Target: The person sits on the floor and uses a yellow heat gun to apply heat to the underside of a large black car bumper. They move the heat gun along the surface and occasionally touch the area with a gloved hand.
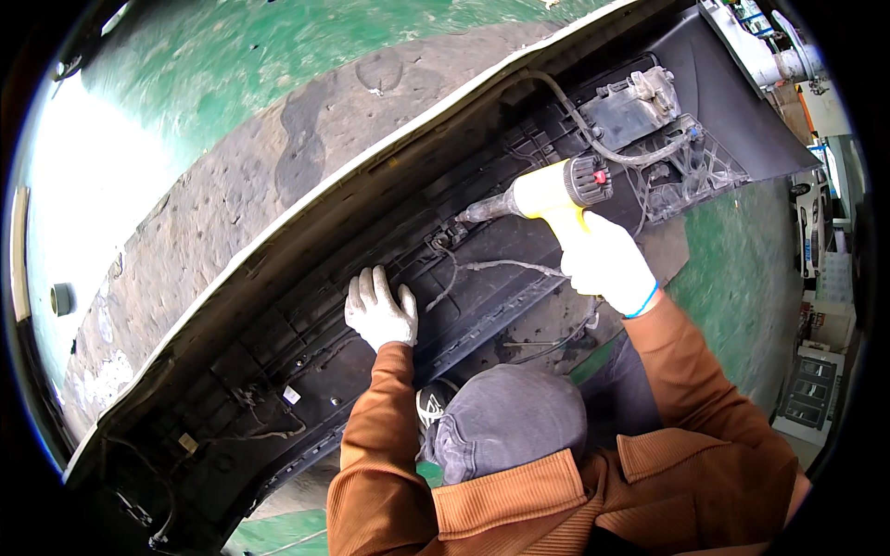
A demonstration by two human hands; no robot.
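Fingers (580,276), right: curled round a pistol handle, no visible gap, grasping the tool; trigger finger's pressure cannot be told. Fingers, left: extended, slightly spread, thumb apart, resting on the panel and grasping nothing visible.

Step in hand, as judged: nozzle work at a small fitting, with the right hand (610,261) aiming and the left hand (384,321) bracing. The next move appears to call for a steady wrist, the nozzle kept on the fitting, and the left fingertips kept clear of its mouth.

Items, largest to smallest:

1. Floor (732,296), green, worn.
2. Mat (371,102), grey, pitted; on the floor, under the panel.
3. Panel (496,301), long, dark, bumper-like, inner side up; pale rim along its far edge. Both gloved hands are over its middle, nearer the near edge than the far one.
4. Heat gun, apparently (542,190): yellow body, black vented rear, red switch; over the panel's middle, rear toward its right end. Whether it is running cannot be told.
5. Hose (567,104), grey, curved; near the panel's right end.
6. Cable (508,265), pale; between nozzle and near edge.
7. Fitting (439,243), small, dark; at the nozzle's mouth, contact unclear.
8. Tag (291,396), white; toward the panel's left end.
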